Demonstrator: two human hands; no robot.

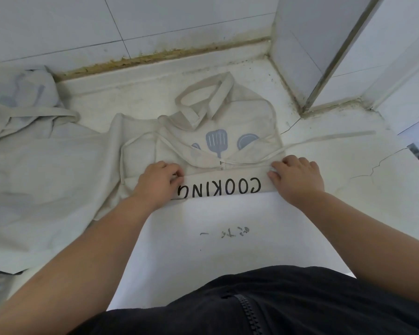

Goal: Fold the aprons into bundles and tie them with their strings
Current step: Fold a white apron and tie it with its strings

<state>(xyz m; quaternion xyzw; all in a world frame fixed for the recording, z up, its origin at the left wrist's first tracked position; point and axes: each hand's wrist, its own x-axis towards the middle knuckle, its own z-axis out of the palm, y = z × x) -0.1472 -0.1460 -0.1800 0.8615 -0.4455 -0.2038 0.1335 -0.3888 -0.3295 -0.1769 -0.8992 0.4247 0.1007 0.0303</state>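
Gripping apron [228,187] fold at both ends — left hand [159,183], right hand [298,178], fingers curled.

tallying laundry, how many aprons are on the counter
2: centre apron, held by the left hand and right hand; left apron spread beside it. That heap may hide more.

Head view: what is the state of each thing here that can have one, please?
COOKING apron: partly folded, near edge turned over into a band.
Left hand: pinches the band's left end.
Right hand: grips the band's right end.
Neck loop: lies loose on the apron's far end.
Right string: untied, stretched out to the right.
Second apron: unfolded, crumpled at its far end.
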